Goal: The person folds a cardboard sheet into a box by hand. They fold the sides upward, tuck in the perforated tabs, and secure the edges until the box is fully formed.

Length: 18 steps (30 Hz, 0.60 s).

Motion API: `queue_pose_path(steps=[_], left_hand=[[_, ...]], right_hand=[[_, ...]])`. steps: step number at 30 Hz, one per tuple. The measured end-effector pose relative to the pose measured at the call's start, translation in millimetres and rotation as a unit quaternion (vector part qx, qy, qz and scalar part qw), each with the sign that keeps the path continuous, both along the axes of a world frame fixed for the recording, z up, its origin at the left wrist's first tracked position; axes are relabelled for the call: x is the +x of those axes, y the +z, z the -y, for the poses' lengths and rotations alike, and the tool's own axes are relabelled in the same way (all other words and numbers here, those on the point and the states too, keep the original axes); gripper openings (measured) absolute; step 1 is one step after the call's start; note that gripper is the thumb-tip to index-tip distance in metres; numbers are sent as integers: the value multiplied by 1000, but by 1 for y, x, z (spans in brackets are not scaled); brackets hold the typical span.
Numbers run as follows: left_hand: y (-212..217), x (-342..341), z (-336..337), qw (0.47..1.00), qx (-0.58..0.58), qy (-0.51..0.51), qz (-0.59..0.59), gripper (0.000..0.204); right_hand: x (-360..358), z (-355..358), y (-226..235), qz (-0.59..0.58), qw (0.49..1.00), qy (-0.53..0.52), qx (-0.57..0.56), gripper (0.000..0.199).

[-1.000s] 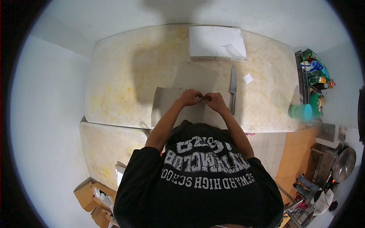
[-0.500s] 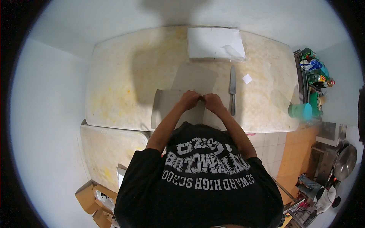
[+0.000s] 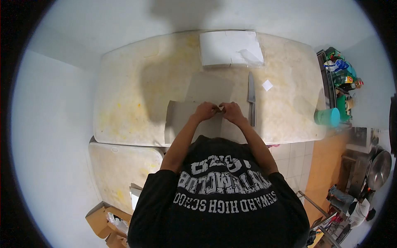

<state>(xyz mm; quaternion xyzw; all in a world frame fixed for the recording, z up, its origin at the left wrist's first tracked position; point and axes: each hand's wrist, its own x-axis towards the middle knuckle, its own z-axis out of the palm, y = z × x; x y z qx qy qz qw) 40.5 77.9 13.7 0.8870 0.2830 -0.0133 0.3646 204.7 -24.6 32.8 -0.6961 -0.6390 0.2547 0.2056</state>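
Observation:
A grey cardboard sheet lies at the near edge of the table, its left edge slightly raised. More of the grey board stretches flat beyond it. Over its right part, my left hand and my right hand come together with bent fingers. Both pinch the cardboard's edge, fingertips almost meeting; the exact grip is small and partly hidden. Just right of my right hand rests a kitchen knife, blade pointing away. Beside the blade is a small white square of paper.
At the table's far edge lies a white flat box. A teal cup stands near the right corner, by a rack of bottles. An open cardboard box is at lower left; another person is at lower right.
The view has shifted slightly. My hands stay close together at the cardboard, with small finger movements and a slightly clearer gap between the fingertips. The knife and boxes stay in place.

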Motion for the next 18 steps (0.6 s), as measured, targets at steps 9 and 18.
queue_pose_path(steps=[9, 18], left_hand=[[15, 4, 18, 995, 61, 61, -44, 20], [8, 4, 16, 995, 68, 62, -29, 21]], right_hand=[[5, -1, -2, -21, 1000, -14, -11, 22], [1, -3, 9, 74, 995, 8, -66, 17]])
